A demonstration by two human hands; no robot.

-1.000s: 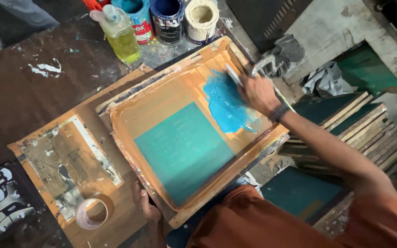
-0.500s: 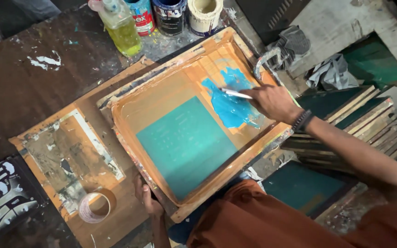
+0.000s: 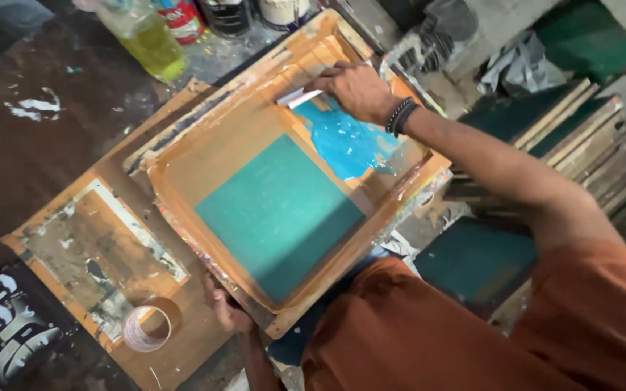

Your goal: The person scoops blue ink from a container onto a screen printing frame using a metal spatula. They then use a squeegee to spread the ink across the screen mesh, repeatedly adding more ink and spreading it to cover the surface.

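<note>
1. A person in a rust-orange shirt (image 3: 429, 333) bends over a wooden-framed printing screen (image 3: 284, 181) with orange-brown mesh, which lies tilted on a stained brown board (image 3: 103, 239) on the dark table (image 3: 30, 152).

2. The right hand (image 3: 356, 88) is closed around a flat pale scraper blade (image 3: 300, 96), held at the far inner edge of the frame. A dark beaded band (image 3: 401, 116) circles the wrist.

3. A pool of bright blue ink (image 3: 345, 141) lies on the mesh just beside and below that hand, on the near side of the blade. The blade's long axis runs roughly along the frame's far rail, across the path toward the ink.

4. A dark teal rectangular stencil patch (image 3: 277, 213) fills the middle of the mesh, further toward the person than the ink; the right hand is much the nearer to both.

5. The left hand (image 3: 222, 308) grips the near rail of the frame from below, fingers curled under the wood; how tightly cannot be told.

6. A roll of pale tape (image 3: 146, 329) rests on the board near the left hand. A plastic bottle of yellow liquid (image 3: 145, 40) and several paint tins (image 3: 226, 13) stand beyond the frame; stacked green-edged frames (image 3: 574, 137) lie to the right.
</note>
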